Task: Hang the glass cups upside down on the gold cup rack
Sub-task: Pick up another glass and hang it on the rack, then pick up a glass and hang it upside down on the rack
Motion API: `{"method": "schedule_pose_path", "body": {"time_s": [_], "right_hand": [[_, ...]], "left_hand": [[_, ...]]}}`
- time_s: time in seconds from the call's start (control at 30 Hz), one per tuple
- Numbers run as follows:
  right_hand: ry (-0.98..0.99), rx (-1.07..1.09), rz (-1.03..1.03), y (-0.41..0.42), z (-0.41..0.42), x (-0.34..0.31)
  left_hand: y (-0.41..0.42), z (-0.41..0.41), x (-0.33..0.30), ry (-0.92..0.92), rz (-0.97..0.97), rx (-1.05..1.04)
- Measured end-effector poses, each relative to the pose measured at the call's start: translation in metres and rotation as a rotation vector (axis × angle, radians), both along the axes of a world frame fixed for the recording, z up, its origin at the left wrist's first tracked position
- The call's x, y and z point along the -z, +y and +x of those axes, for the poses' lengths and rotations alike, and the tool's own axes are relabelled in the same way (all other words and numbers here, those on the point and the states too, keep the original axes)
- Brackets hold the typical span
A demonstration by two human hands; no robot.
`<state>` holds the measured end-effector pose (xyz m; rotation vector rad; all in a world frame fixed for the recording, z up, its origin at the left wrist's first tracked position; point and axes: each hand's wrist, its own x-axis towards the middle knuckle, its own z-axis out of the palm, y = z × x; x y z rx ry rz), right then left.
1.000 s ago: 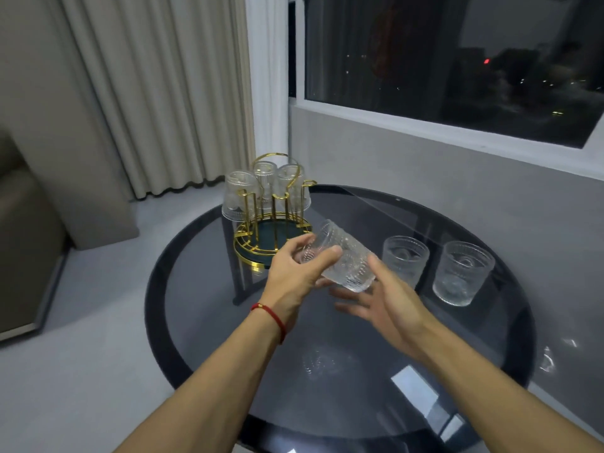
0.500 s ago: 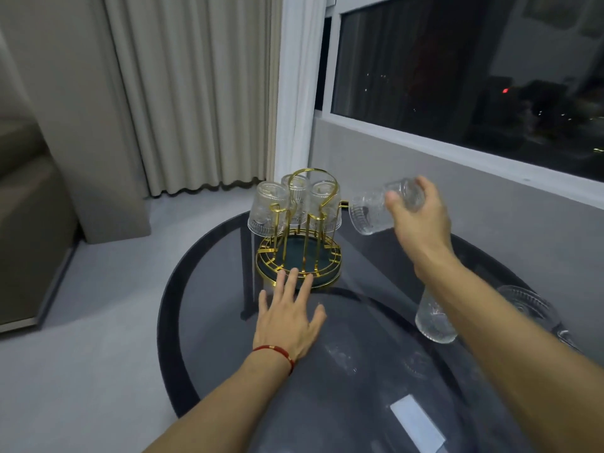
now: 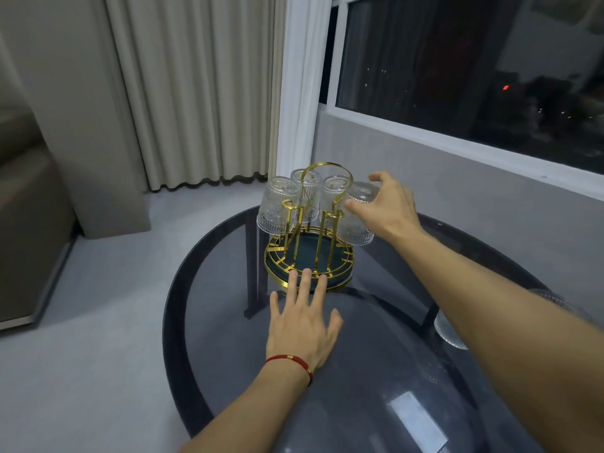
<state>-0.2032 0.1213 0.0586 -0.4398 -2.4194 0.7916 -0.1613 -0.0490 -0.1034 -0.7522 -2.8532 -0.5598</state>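
While the right hand (image 3: 385, 207) clamps its fingers on the inverted glass cup (image 3: 358, 217) at the gold cup rack (image 3: 309, 243) right side, lower it straight until the prong bears it. Left hand (image 3: 302, 317), fingers spread flat, touches the rack's base; I'd press there against tipping.

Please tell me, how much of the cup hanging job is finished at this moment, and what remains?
Three cups, e.g. the leftmost, hang upside down on the gold rack. The right hand holds a fourth cup, inverted, at the rack's right side; whether it is fully seated is unclear. The left hand lies flat on the table, fingertips at the rack's base. At least one cup waits behind the right forearm.
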Motion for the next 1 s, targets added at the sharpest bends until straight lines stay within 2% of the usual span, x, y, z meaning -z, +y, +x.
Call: {"method": "schedule_pose_path", "body": {"time_s": [0.3,0.47,0.57,0.73,0.83,0.9,1.0], "right_hand": [[-0.088,-0.022,0.109,0.000,-0.006,0.017],[-0.135,-0.107,0.224,0.001,0.024,0.029],[-0.098,-0.143,0.246,0.003,0.061,0.034],[0.055,-0.149,0.170,0.010,0.186,0.075],[0.048,-0.151,0.249,0.030,0.245,0.097],[0.141,-0.043,0.226,0.052,0.256,0.094],[0.331,0.286,0.035,0.087,0.261,0.087]], "left_hand": [[0.000,-0.003,0.001,0.008,-0.007,0.000],[-0.002,-0.005,0.001,0.017,-0.013,-0.006],[-0.005,-0.007,0.001,0.011,-0.016,-0.012],[-0.005,0.000,-0.003,-0.009,-0.019,-0.018],[-0.002,0.010,-0.007,-0.020,-0.042,-0.022],[0.004,0.022,-0.013,-0.061,-0.011,0.027],[0.025,0.048,-0.032,-0.049,0.104,0.175]]}}
